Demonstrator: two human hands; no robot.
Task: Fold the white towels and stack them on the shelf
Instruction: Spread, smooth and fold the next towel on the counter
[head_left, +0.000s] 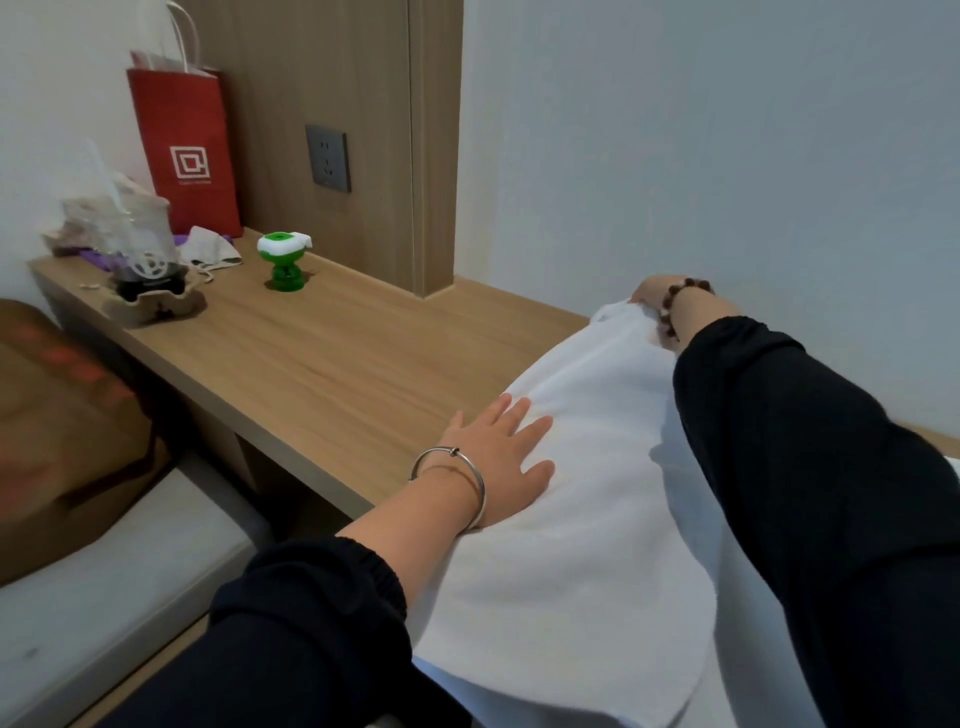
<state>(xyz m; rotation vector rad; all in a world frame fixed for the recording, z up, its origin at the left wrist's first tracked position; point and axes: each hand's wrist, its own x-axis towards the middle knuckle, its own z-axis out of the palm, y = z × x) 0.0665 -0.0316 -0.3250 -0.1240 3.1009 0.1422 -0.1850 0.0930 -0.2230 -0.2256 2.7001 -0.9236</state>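
Two hands work one white towel (582, 519) on the surface (332, 364): left hand (501, 457) pressed flat, fingers spread, right hand (655, 295) pinching its far corner.

Non-task items at far left of wooden ledge.
Red paper bag (184, 150) upright against wood panel; green-and-white dispenser (283, 262) well right of drink cup (148, 260) in cardboard carrier; grey wall socket (327, 158) above.
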